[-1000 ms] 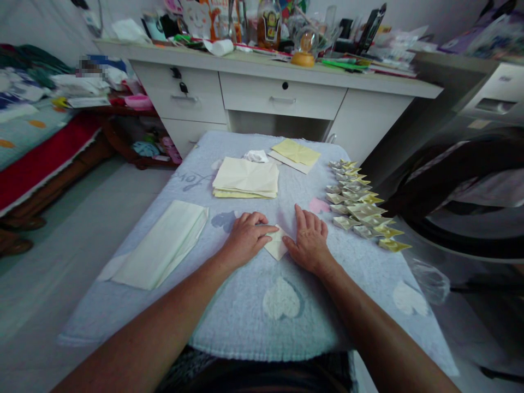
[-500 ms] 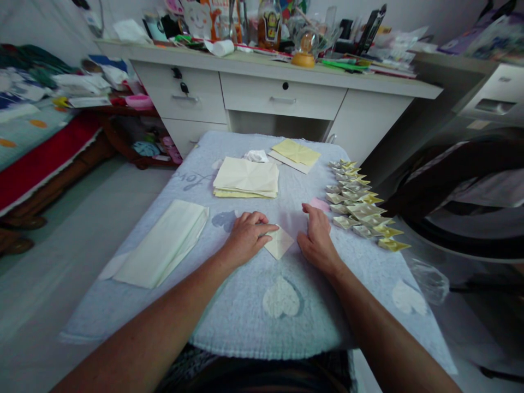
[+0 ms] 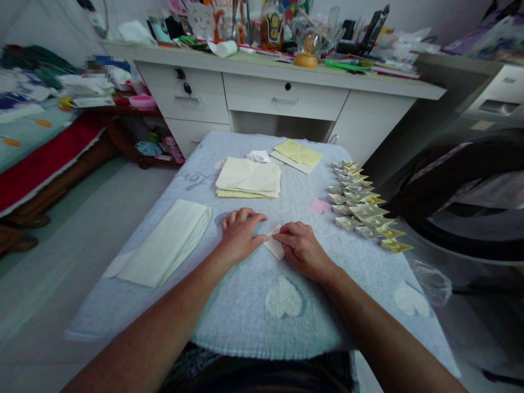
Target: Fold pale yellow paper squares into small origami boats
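A small cream sheet of folded paper point(image 3: 275, 248) lies on the cloth-covered table in front of me. My left hand point(image 3: 243, 233) is at its left, fingers and thumb apart, the thumb tip by the paper's left corner. From the right, my right hand point(image 3: 302, 246) is closed with its fingertips on the paper, covering its right part. Farther right stand rows of folded paper boats point(image 3: 360, 210), cream and yellow. Beyond my hands lies a stack of creased cream sheets point(image 3: 249, 177).
A long folded pale paper bundle point(image 3: 166, 243) lies at the left. Yellow and white sheets point(image 3: 298, 153) and a crumpled white tissue point(image 3: 258, 156) are at the table's far side. Behind stands a cluttered white desk point(image 3: 254, 71); a front-loading washing machine point(image 3: 485, 93) is at the right.
My right hand has moved left onto the paper. My left hand has drawn off its upper left part and spread its fingers. The paper shows narrower than before.
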The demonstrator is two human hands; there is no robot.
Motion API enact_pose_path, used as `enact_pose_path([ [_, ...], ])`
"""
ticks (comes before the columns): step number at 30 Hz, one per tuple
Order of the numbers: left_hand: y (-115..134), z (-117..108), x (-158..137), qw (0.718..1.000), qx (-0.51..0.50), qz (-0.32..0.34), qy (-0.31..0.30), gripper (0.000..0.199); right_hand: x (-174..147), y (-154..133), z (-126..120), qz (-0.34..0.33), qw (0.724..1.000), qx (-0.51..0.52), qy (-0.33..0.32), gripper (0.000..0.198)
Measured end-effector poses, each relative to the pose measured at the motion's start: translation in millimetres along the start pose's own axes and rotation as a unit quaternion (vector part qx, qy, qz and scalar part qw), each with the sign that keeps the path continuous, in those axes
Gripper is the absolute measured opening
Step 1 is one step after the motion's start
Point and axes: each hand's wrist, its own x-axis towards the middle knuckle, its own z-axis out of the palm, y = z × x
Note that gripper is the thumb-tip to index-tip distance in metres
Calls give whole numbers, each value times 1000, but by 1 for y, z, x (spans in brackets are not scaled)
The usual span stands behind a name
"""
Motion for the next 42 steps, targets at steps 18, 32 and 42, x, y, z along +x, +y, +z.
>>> enact_pose_path([
  [18, 9, 9, 6, 996, -60, 53, 27, 22, 4, 4, -3, 24, 995, 89, 39, 23],
  [32, 21, -3, 6, 964, -233, 129, 11, 10, 7, -1, -3, 93, 993, 37, 64, 7],
  [42, 14, -1, 7, 832, -554, -4, -5, 18, 9, 1, -5, 139, 932, 299, 152, 42],
])
